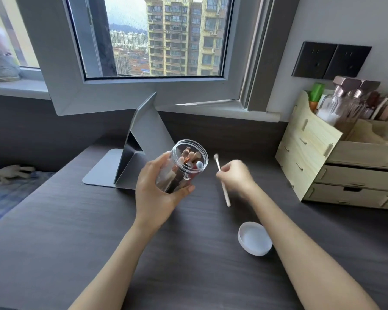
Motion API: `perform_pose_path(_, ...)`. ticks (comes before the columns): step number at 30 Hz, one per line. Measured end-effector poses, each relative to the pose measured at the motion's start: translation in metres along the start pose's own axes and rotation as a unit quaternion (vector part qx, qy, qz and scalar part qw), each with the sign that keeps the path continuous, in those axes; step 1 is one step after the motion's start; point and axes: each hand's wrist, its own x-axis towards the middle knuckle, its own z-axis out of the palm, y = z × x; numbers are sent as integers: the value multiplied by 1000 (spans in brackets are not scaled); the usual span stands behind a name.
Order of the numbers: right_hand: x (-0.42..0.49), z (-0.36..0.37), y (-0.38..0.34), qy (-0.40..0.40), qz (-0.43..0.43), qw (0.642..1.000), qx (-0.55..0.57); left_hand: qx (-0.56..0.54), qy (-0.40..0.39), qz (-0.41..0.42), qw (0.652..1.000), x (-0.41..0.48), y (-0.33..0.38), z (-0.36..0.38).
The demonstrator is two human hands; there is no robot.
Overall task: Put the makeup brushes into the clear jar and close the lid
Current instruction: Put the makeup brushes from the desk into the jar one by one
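Left hand [157,186] fingers wrap tilted clear plastic jar [184,163]; right hand [234,175] fingers pinch thin white brush [222,183]. Aim tip at mouth, slide beside brushes inside. White round lid [254,238] waits near table's front edge.

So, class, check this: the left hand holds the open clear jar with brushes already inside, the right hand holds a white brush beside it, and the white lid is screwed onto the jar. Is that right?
One detail is wrong. In the head view the white lid lies on the desk near the right forearm, not on the clear jar. The left hand does hold the open jar, and the right hand a white brush.
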Motion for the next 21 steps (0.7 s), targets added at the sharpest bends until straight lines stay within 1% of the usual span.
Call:
perform_pose_path(1,-8,-13,-2,15,-15,993,116,6,-2,5,1000,-1,0,1)
perform_pose_path(2,-17,-27,-5,37,-35,973,227,11,-5,8,1000,-1,0,1)
perform_pose_path(4,-39,-57,-14,86,-90,910,395,19,-13,18,1000,-3,2,2)
perform_pose_path(6,-62,-77,-23,119,-167,854,479,23,-24,30,999,-5,4,4)
perform_pose_path(7,-71,-82,-26,123,-205,837,493,25,-29,36,999,-6,5,4)
perform_pose_path(8,-80,-83,-31,122,-238,828,494,28,-35,43,998,-6,5,5)
perform_pose_path(10,-91,-74,-37,119,-284,832,461,35,-49,58,996,-7,6,6)
perform_pose_path(12,-95,-59,-43,121,-301,868,376,45,-67,69,994,-8,5,7)
perform_pose_path(14,-95,-44,-45,132,-313,913,227,51,-82,78,992,-10,4,8)
perform_pose_path(15,-94,-37,-44,152,-328,921,144,52,-87,78,992,-10,4,8)
perform_pose_path(16,-93,-30,-43,178,-351,916,72,51,-88,74,992,-10,4,9)
perform_pose_path(18,-92,-21,-42,213,-382,899,-11,41,-85,58,994,-10,3,9)
perform_pose_path(20,-92,-18,-40,205,-382,900,-38,33,-82,51,995,-9,3,9)
perform_pose_path(21,-93,-20,-39,181,-375,909,-20,29,-82,46,995,-9,4,9)
